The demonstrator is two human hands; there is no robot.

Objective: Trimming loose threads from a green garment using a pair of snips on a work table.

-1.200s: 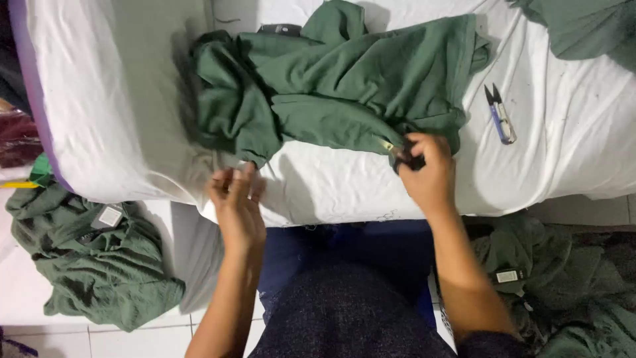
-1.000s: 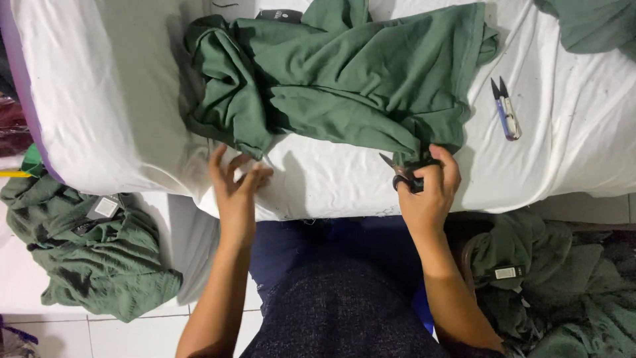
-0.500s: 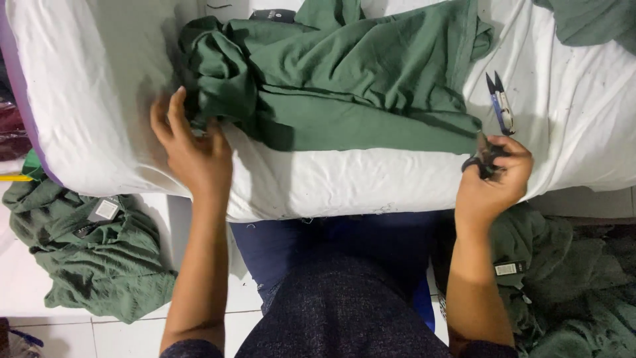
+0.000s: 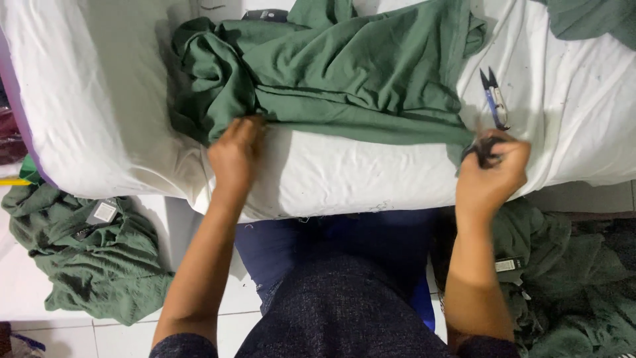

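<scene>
Setting: small garment-finishing workroom, home-like. Landmark: padded work table (image 4: pixel 99 99) under a white sheet. On it, a green garment (image 4: pixel 358 73) spread out; at its right, thread snips (image 4: pixel 494 99). Below its left edge, a heap of tagged green garments (image 4: pixel 86 258) on pale floor tiles (image 4: pixel 26 292); below its right edge, a second green heap (image 4: pixel 570 278).

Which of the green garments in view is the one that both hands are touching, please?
The green garment spread on the white table; the left hand and right hand grip its edge. The other green heaps lie untouched on the floor.
</scene>
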